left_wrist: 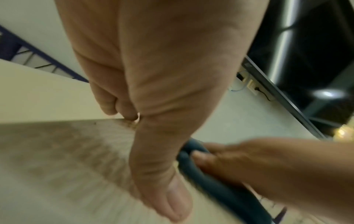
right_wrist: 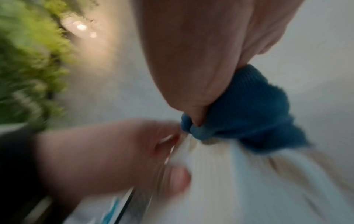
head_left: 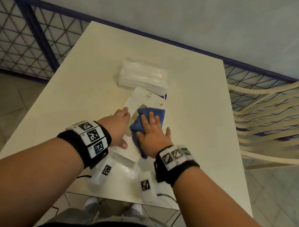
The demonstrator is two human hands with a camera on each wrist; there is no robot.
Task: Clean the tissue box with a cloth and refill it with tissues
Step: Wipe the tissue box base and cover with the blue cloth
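Note:
A white tissue box (head_left: 146,97) with small gold marks lies flat mid-table, its long axis running away from me. My left hand (head_left: 121,125) grips its left side, fingers curled over the edge (left_wrist: 111,104) and thumb on top. A blue cloth (head_left: 151,111) lies bunched on the box top under my right hand (head_left: 152,133), which presses it with spread, straight fingers. In the blurred right wrist view, the cloth (right_wrist: 249,109) bulges out from under the palm onto the box (right_wrist: 249,181). A clear-wrapped pack of tissues (head_left: 143,74) lies just beyond the box.
The white table (head_left: 95,63) has its near edge (head_left: 119,198) by my waist. A cream slatted chair (head_left: 271,115) stands at the table's right side. A blue-framed mesh railing (head_left: 25,39) runs behind the table, below a pale wall.

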